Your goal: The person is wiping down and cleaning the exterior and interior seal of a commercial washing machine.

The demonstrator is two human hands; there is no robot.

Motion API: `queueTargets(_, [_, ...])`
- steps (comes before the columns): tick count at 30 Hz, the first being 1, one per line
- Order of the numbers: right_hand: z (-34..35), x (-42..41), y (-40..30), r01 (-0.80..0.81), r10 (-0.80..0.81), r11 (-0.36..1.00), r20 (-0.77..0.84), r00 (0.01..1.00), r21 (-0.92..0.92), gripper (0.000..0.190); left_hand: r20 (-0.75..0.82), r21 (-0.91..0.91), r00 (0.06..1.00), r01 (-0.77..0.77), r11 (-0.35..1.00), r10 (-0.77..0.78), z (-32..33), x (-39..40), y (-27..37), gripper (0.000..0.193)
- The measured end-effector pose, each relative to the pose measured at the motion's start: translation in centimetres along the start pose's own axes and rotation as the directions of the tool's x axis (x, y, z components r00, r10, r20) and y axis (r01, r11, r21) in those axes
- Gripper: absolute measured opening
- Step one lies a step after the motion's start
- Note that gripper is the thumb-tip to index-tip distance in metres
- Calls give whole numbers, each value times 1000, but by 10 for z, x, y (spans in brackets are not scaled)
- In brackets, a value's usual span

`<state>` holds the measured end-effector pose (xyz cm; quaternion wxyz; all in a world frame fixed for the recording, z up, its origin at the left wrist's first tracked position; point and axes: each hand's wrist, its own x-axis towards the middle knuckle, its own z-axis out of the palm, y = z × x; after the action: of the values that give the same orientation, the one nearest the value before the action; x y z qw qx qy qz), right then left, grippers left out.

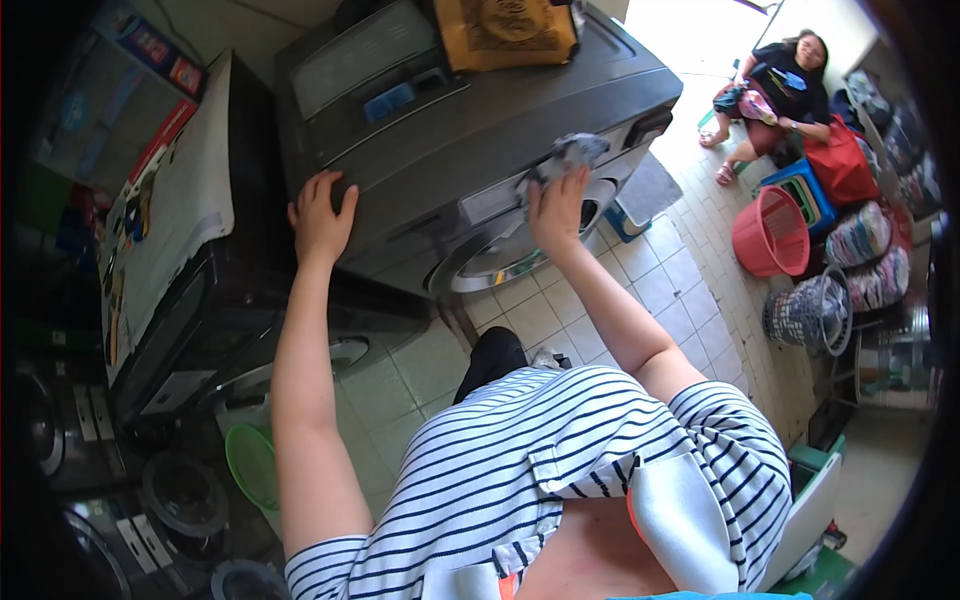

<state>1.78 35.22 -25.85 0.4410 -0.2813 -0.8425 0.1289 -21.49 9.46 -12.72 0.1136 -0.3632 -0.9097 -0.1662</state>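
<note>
A dark front-loading washing machine [420,180] stands before me, its round door [487,262] on the front face. My left hand [322,214] rests on the machine's top edge at its left corner, fingers apart, holding nothing. With my right hand [559,206] I press a crumpled grey cloth [581,150] against the upper front, by the control panel [495,202]. The cloth shows above and beside my fingers. A blue object [388,103] lies in a recess on the machine's top, and a yellow-brown printed bag [506,30] sits at its back.
Left stands another dark machine with a white cover [187,195] bearing small tools. A green basket [253,465] is on the lower left. At right, a person [795,90] sits near a red bag [840,165], a pink basket [772,232] and a grey laundry basket [802,311].
</note>
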Motion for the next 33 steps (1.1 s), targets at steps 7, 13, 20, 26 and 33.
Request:
queueTargets(7, [-22,89,98,-295,329,943,-290,899,155,58,44,1,999,11,1000,-11,-2,-2,7,42])
queueTargets(13, [-27,147,159,-521,514,848,-389,765,96,47,75,16,997,29,999,-30,-7,-5,13,41])
queueTargets(20, [-13,143,177,-534,559,813,-567,605,231,43,88,13,995,39,999,-40,-11,-3,15,41])
queueTargets(26, [2,67,52,-522,675,657,-118,728,544,69,88,28,994,59,998,-62,-12,-6,13,40])
queueTargets(33, [24,-28,-73,-548,449,711,315,836,441,78,92,17,994,51,999,-52,-9,-2,15,41])
